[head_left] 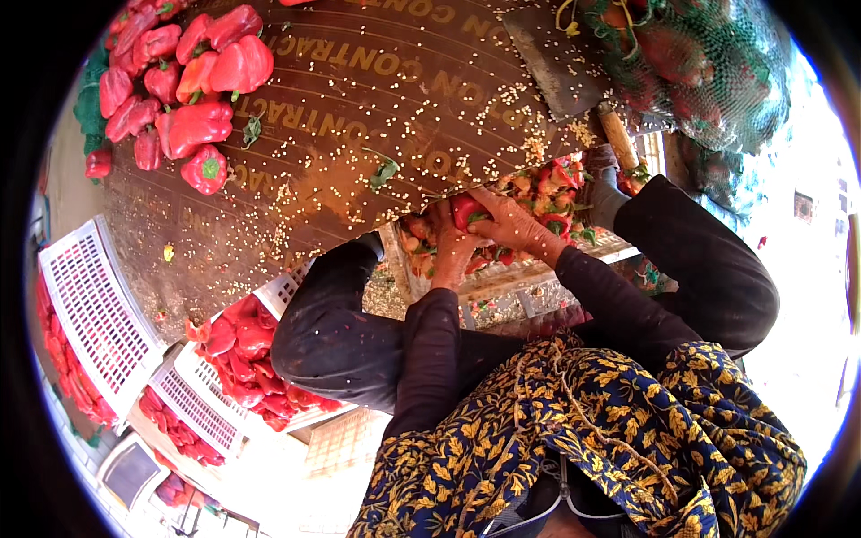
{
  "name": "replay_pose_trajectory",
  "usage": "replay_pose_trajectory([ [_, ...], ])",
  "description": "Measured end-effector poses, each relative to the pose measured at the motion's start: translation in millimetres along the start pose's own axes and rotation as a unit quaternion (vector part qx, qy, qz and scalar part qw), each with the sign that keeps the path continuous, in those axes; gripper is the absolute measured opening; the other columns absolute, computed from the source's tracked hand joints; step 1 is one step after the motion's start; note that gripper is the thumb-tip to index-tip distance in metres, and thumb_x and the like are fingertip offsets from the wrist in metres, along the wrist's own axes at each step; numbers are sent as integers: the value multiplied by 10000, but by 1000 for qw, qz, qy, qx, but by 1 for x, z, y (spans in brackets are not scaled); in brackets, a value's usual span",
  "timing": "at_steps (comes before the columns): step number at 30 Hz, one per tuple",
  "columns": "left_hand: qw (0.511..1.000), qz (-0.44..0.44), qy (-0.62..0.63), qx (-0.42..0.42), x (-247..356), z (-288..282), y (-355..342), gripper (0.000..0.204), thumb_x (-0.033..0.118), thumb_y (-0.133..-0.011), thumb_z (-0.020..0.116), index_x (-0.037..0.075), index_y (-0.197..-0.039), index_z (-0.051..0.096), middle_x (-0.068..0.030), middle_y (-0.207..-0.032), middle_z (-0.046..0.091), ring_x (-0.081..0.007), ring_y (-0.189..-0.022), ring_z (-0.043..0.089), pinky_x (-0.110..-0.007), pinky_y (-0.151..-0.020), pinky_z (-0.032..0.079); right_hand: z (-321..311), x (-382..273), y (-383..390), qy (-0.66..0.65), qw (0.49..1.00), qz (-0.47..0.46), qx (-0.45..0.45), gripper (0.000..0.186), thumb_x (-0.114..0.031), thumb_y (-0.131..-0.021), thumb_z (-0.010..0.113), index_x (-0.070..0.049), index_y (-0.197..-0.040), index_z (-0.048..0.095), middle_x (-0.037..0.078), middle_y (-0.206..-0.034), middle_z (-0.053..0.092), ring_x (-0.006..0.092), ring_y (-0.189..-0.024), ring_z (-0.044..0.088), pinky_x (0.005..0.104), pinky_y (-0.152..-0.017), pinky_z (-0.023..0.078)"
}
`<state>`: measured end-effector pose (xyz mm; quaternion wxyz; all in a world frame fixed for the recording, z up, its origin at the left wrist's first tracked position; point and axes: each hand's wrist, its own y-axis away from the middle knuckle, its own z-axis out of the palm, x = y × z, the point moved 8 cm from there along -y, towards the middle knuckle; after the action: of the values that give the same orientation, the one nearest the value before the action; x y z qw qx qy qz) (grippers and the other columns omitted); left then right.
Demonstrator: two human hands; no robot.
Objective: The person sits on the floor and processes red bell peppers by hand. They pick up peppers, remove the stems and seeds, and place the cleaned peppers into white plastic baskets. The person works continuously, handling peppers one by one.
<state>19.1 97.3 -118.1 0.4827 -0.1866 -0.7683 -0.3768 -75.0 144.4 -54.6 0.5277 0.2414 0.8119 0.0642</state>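
Note:
Between my two hands is a red bell pepper (466, 210), held just past the edge of the board and above a crate. My left hand (453, 244) is closed around its left side. From the right, my right hand (517, 224) grips it, fingers reaching over its top; its fingertips are partly hidden. Below them the crate (529, 273) holds green-stemmed pepper cores and red scraps (556, 193). Whole red peppers (193, 130) lie in a pile at the far left of the board.
The brown board (359, 108) is strewn with pale seeds and a few leaf bits. A green net sack (691, 76) of peppers stands at far right, near a wooden handle (616, 136). White plastic crates (99, 305) and cut red peppers (247, 354) are at left.

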Motion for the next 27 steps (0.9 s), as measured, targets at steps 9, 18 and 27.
replay_pose_trajectory([
  [9,995,35,-88,15,-2,3,-12,524,48,-697,570,69,-1201,429,-223,-1241,376,-393,-1142,377,-417,-941,340,17,24,-19,135,984,78,90,211,-221,-700,576,-18,-737,616,200,-699,597,360,-717,584,434,-673,465],
  [18,957,-13,256,138,19,-16,4,570,-54,-606,543,12,-1170,495,-124,-1178,474,-260,-1042,489,-331,-872,414,9,24,-31,81,986,12,143,314,-256,-641,591,-65,-886,639,182,-815,625,353,-770,600,423,-678,475],
  [27,908,-11,418,10,81,-13,57,648,-90,-468,485,-33,-1110,546,-90,-1121,513,-225,-1031,519,-283,-840,456,-22,-20,55,-387,917,32,87,384,-33,-636,633,12,-1012,569,79,-860,599,134,-781,567,242,-703,456],
])
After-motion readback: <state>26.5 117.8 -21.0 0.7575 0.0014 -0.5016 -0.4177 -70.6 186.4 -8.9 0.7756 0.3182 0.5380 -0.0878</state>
